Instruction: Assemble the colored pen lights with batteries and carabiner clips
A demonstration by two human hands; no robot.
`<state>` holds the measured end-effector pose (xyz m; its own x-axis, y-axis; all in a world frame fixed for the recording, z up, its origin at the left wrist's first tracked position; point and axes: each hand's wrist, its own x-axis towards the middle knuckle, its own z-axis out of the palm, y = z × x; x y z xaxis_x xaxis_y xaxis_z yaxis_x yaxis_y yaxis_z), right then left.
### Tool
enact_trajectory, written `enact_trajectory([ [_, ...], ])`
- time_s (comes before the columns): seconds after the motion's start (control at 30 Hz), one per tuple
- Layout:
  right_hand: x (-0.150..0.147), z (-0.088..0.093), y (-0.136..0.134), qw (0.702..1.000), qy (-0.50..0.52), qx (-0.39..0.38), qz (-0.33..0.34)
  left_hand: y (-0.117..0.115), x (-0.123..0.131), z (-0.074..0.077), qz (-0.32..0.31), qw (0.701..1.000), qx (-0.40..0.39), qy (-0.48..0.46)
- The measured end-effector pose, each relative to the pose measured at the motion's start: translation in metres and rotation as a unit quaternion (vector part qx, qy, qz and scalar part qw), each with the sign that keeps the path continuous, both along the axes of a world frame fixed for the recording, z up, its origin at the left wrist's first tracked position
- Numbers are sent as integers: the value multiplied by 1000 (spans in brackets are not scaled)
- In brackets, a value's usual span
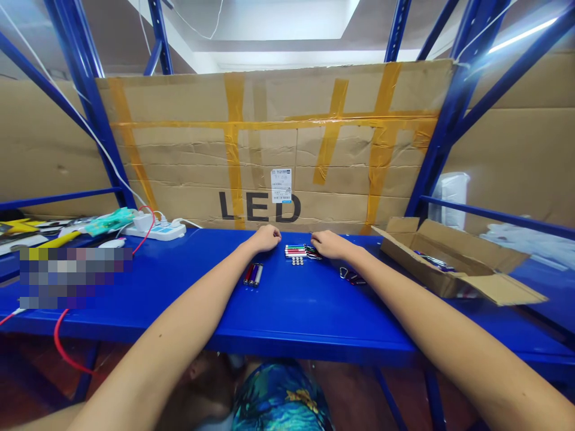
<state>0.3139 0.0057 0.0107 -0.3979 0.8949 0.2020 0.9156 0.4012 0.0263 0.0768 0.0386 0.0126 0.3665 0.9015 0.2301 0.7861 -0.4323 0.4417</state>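
My left hand [268, 238] rests near the back of the blue table with its fingers curled in; nothing shows in it. My right hand [330, 244] is closed, fingertips down, at the right end of a row of slim coloured metal tubes [295, 252]. Whatever its fingers hold is hidden. Dark clip-like pieces [313, 252] lie at that end of the row. Just below sit several small silver button-like discs [297, 261]. Three thicker tubes [254, 274], red, dark blue and silver, lie below my left hand. Carabiner clips [351, 276] lie beside my right forearm.
An open cardboard box [449, 281] with shiny metal pieces in it stands at the right. A white power strip [164, 230], cables and a cluttered pile [54, 233] occupy the left. A large cardboard sheet [188, 161] marked LED closes off the back between blue posts.
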Motion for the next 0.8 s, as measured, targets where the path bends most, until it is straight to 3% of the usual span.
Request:
enact_trajectory([
  [0.1, -11, 7, -19, 995, -48, 83, 19, -12, -33, 11, -57, 997, -44, 8],
  [0.17, -28, 12, -39, 988, -59, 113, 83, -20, -52, 16, -107, 989, -98, 34],
  [0.3, -71, 10, -80, 961, -15, 74, 266, -31, -66, 20, -144, 976, -152, 67],
  [0.37, -86, 4, -91, 949, -9, 64, 308, -34, -64, 21, -153, 973, -155, 73],
  [0.53, -93, -9, -92, 944, -32, 57, 323, -38, -57, 21, -147, 972, -168, 78],
  [0.8, -92, -8, -97, 961, -32, 53, 269, -37, -53, 17, -131, 979, -137, 77],
])
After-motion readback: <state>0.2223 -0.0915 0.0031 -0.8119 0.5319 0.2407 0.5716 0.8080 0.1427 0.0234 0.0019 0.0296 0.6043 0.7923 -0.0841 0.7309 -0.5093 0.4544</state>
